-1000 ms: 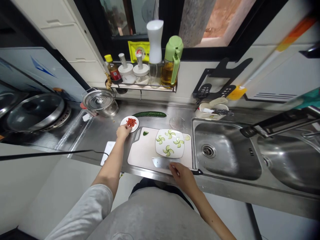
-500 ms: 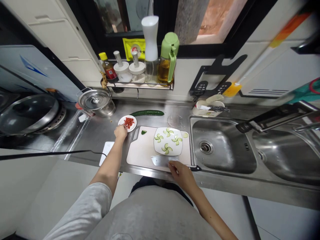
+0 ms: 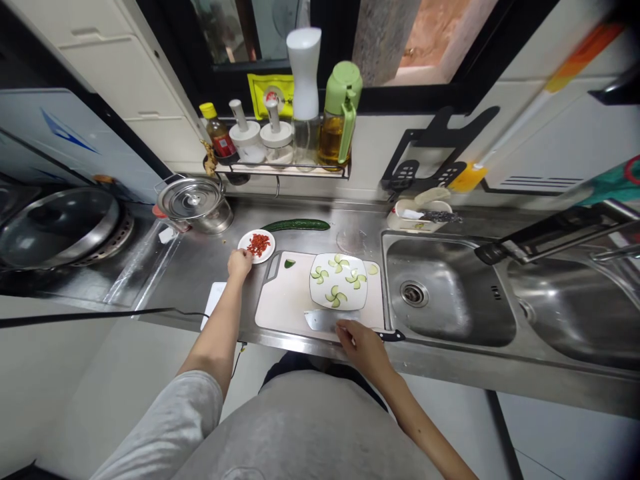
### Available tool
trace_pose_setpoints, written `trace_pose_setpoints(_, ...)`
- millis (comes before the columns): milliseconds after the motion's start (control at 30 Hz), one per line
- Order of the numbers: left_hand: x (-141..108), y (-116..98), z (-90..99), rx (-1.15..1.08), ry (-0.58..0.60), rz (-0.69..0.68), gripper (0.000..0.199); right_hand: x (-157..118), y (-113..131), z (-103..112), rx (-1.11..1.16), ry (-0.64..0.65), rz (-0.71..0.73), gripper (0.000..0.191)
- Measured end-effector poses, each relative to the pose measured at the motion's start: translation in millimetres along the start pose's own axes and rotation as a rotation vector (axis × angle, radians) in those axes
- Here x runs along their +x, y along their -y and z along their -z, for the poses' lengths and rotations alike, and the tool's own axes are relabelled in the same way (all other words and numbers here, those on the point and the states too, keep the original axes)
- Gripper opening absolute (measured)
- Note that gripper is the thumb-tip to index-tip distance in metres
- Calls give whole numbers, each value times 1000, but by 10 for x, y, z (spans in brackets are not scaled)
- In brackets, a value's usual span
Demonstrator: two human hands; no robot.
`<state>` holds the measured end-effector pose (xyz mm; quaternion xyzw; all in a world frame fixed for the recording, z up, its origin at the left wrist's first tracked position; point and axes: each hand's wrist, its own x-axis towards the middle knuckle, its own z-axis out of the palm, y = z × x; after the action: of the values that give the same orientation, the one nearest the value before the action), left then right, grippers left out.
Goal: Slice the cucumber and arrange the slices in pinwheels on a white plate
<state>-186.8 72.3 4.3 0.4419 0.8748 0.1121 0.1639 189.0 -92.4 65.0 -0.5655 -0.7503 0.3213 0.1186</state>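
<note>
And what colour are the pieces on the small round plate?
The pieces are red, seen best in the head view.

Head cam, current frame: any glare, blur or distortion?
Head view: bright reflections on the steel sink and counter edge; wide-angle stretch toward the borders; the orange handle looks soft, upper right corner dark. Head view, centre: plate reads clearly; left hand's fingertip contact too small to tell.

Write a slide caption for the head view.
Left hand at a dish of red pieces, right hand by a knife, near a white plate of green slices in four pinwheels.
</note>
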Motion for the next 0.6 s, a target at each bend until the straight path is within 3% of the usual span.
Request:
trace_pose_setpoints(200,-15,12,133,-212,-19,32,25,24,17,25,-2,3,21,35)
trace_pose_setpoints(333,-158,-154,183,-498,34,53,26,121,63,51,37,-28,23,34)
trace_pose_setpoints(400,-353,-307,157,-595,126,14,30,200,131,73,67,-85,29,32)
trace_pose_setpoints(467,-653,-482,106,-832,357,-81,34,286,212,96,96,-170,60,30)
trace_pose_setpoints(600,-1391,-773,2,-895,608,-325,28,426,304,103,65,-293,131,28)
